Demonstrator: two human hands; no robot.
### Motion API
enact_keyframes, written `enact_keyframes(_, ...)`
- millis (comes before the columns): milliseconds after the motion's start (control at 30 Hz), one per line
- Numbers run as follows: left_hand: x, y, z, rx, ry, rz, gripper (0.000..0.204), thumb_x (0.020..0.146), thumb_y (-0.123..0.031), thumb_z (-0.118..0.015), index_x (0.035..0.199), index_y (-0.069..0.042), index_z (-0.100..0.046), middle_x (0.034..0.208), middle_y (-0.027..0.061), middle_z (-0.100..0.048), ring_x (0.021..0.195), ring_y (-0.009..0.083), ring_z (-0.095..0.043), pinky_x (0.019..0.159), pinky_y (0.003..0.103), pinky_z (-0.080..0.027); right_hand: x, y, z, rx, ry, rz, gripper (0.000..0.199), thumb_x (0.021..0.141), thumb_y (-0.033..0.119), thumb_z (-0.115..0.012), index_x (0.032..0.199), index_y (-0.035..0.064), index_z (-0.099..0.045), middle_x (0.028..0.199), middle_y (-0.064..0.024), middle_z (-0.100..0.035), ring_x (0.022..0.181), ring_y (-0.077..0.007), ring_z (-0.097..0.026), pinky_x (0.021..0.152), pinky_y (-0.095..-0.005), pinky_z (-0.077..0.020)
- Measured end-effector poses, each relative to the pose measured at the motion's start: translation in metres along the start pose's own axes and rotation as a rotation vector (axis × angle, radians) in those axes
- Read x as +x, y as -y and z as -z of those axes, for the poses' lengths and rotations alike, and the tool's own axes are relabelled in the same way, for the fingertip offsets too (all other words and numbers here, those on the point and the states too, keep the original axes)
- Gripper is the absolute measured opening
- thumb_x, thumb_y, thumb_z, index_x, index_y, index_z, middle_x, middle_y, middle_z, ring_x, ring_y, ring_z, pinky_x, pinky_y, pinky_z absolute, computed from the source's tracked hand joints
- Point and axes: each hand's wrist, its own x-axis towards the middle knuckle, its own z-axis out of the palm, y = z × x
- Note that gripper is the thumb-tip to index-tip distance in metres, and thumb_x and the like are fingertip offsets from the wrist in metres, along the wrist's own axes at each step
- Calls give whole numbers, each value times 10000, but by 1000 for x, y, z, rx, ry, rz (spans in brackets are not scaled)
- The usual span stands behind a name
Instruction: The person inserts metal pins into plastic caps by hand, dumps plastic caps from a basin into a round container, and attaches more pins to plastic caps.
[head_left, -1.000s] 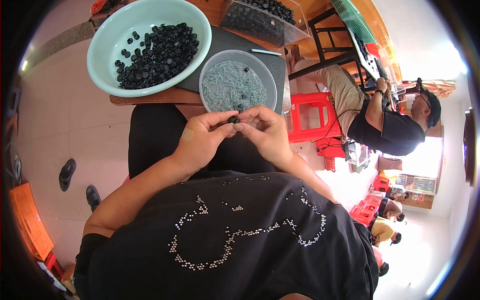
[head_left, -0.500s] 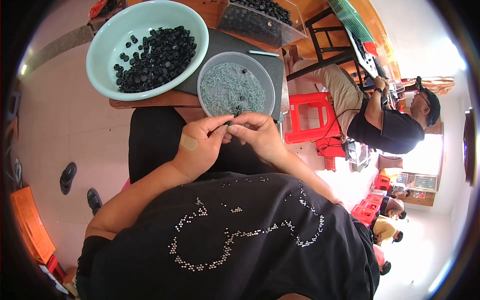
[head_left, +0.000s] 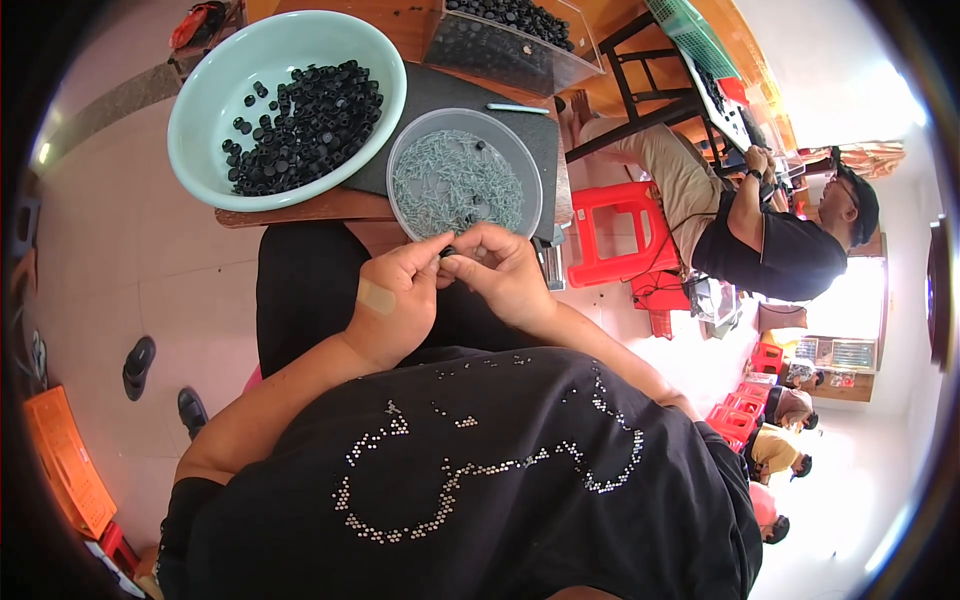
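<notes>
My left hand (head_left: 397, 300) and my right hand (head_left: 502, 270) meet over my lap, both pinching one small black cap (head_left: 449, 251) between their fingertips. A plaster sits on the back of my left hand. Just beyond the hands stands a clear round tub (head_left: 531, 180) filled with small grey metal pieces. To its left a pale green basin (head_left: 200, 110) holds several black caps. Both containers rest on a wooden table (head_left: 300, 207) with a dark mat.
A clear box (head_left: 480, 55) of black caps stands at the table's far side. A seated person (head_left: 770, 240) works at a neighbouring table to the right, by a red plastic stool (head_left: 612, 235). Sandals (head_left: 140, 365) lie on the floor at left, near an orange crate (head_left: 65, 460).
My hands have stayed together on the small black cap, with only slight finger movement. The view has shifted a little.
</notes>
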Motion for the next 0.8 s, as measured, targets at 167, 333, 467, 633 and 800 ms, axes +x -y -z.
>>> enact_keyframes(167, -1, 3, -1, 33, -3, -49, 293, 928, 32, -419, 1182, 28, -565, 979, 147, -667, 858, 175, -659, 795, 284, -532, 2, -15, 7, -77, -18, 63, 105, 792, -3, -684, 831, 7, -587, 813, -2, -567, 678, -51, -520, 597, -212, -442)
enact_keyframes(333, 5, -5, 0, -131, -44, -71, 356, 901, 47, -417, 1240, 5, -516, 996, 170, -657, 874, 190, -654, 775, 276, -531, -3, 9, 2, -540, -122, 395, 226, 694, 5, -727, 888, 22, -611, 823, -52, -586, 649, -109, -523, 584, -236, -442)
enact_keyframes(467, 11, 10, 7, -168, -38, 28, 385, 923, 30, -418, 1305, -10, -453, 1013, 121, -643, 932, 135, -605, 857, 263, -498, -2, 17, 0, -591, -157, 529, 247, 678, 1, -729, 893, 24, -609, 840, -63, -596, 648, -130, -531, 587, -244, -449)
enact_keyframes(633, 14, 36, 6, -73, 121, 191, 288, 895, -16, -470, 1155, -23, -593, 993, 130, -666, 817, 140, -615, 756, 270, -498, 0, 20, 3, -592, -108, 533, 297, 710, -72, -710, 968, 3, -584, 947, -68, -558, 761, -84, -506, 696, -223, -440)
enact_keyframes(800, 9, 27, 7, 115, 297, 251, 245, 890, -75, -516, 1094, -7, -632, 956, 113, -670, 813, 147, -614, 743, 275, -493, 4, 5, 10, -263, -110, 183, 240, 748, -49, -692, 950, 17, -581, 911, -40, -576, 743, -74, -525, 681, -204, -442)
